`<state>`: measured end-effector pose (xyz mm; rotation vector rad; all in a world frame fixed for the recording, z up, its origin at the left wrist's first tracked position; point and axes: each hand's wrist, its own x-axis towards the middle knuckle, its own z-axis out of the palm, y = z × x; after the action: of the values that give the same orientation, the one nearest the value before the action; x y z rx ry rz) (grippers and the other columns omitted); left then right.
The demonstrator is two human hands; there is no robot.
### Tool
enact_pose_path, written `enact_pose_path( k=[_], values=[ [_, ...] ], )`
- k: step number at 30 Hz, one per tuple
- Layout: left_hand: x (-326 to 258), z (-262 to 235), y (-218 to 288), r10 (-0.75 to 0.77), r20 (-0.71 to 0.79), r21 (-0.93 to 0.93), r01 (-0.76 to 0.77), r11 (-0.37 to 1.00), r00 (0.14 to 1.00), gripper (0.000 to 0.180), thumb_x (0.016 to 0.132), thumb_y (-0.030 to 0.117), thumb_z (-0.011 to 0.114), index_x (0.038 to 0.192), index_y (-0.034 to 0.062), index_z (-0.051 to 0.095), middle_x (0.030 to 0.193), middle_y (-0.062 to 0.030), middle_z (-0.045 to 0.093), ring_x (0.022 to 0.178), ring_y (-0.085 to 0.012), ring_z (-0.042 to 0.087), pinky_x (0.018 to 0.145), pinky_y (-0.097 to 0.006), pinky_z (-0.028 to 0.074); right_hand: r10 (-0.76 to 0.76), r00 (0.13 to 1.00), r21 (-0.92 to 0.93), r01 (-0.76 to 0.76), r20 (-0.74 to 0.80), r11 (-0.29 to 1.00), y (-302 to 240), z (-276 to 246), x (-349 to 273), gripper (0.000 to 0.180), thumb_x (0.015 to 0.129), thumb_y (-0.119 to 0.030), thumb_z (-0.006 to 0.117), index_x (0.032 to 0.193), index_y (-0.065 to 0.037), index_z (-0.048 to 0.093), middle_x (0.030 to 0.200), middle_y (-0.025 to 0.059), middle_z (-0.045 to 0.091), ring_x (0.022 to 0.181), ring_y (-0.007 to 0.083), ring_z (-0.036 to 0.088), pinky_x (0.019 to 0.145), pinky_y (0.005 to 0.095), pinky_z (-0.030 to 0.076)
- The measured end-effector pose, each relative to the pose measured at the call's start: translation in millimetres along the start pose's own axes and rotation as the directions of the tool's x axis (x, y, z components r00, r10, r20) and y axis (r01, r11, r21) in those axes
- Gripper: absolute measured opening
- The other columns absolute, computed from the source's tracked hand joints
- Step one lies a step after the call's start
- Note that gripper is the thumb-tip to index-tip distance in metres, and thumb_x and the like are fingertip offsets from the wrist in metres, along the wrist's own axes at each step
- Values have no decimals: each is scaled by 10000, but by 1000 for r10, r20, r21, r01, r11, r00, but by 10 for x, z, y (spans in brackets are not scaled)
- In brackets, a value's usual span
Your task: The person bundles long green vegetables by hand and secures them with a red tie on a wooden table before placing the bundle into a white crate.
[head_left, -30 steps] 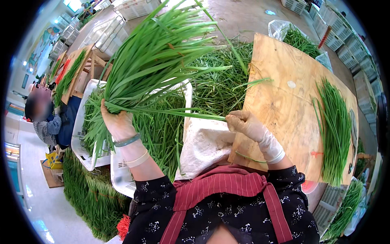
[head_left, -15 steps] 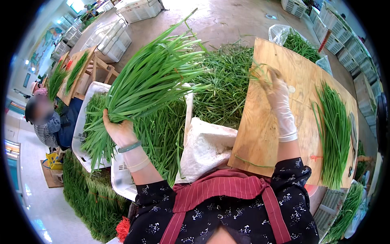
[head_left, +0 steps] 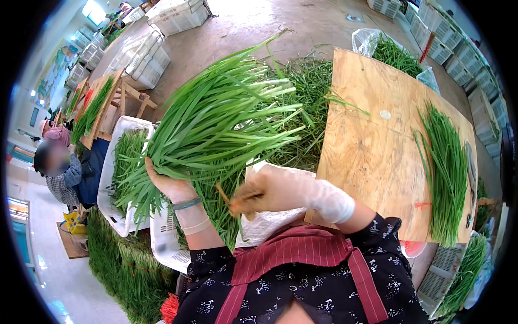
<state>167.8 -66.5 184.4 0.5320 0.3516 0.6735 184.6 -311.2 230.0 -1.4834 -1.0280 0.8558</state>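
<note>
A big, fanned bunch of garlic chives [head_left: 216, 121] is gripped by my left hand [head_left: 170, 184], above white crates of more greens. Its pale stem ends point right, and the leaf tips hang down past my wrist. My right hand [head_left: 278, 190], in a pale glove, is low in front of me, just right of the bunch. Its fingers are curled and smeared by motion, and a thin orange-brown piece sticks out of them; what that is I cannot make out. Farther right, a second bunch of chives [head_left: 445, 175] lies on a slanted wooden board [head_left: 372, 167].
Loose leaves are heaped in a pile [head_left: 310, 129] beyond the board's left edge. White crates [head_left: 161, 240] stand under my left arm, with stacked bunches [head_left: 127, 264] beside them. A co-worker [head_left: 65, 173] sits at the left. A stray stalk [head_left: 350, 104] lies across the board's far left edge.
My right hand has come from over the board down and left towards the bunch. The bunch in my left hand has shifted slightly right, its stems fanned wider. A stalk now lies on the board.
</note>
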Motion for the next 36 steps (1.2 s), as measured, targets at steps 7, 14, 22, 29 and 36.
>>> enact_pose_path(
  k=[7,14,22,29,36],
  values=[
    [55,-169,80,40,-147,-77,-52,996,988,427,814,345,536,1142,71,526,1171,-124,532,1061,-292,515,884,-482,436,-448,890,157,432,87,888,10,-685,-761,189,803,-185,614,812,-2,659,712,82,641,569,134,594,506,229,455],
    [44,-266,90,75,-100,-37,-79,996,992,440,802,350,555,1141,72,527,1175,-108,534,1056,-286,518,873,-473,440,-558,503,-720,-635,-660,279,437,-1150,-331,401,788,-337,624,1054,-38,607,988,106,621,897,179,566,813,269,433],
    [80,-444,88,73,-47,31,-72,997,996,431,850,363,437,1151,65,517,1185,-124,521,1100,-293,478,916,-467,409,62,844,65,-32,-533,997,-264,-969,-108,232,841,-257,583,881,-44,662,679,21,623,569,59,499,518,189,390],
    [98,-633,115,171,-66,96,-164,982,983,459,852,402,382,1183,106,500,1222,-122,485,1096,-285,486,915,-486,421,-292,632,14,432,-718,902,71,-1538,-686,403,832,-294,590,1147,-51,528,943,109,606,813,127,573,718,244,445],
    [-60,-294,90,105,250,-164,-65,984,963,241,813,280,502,1008,149,552,1137,-72,543,991,-236,546,896,-410,431,102,878,280,38,-468,959,604,-1126,-65,615,810,-269,617,1316,-54,342,1173,117,508,996,159,525,862,288,423]
  ],
)
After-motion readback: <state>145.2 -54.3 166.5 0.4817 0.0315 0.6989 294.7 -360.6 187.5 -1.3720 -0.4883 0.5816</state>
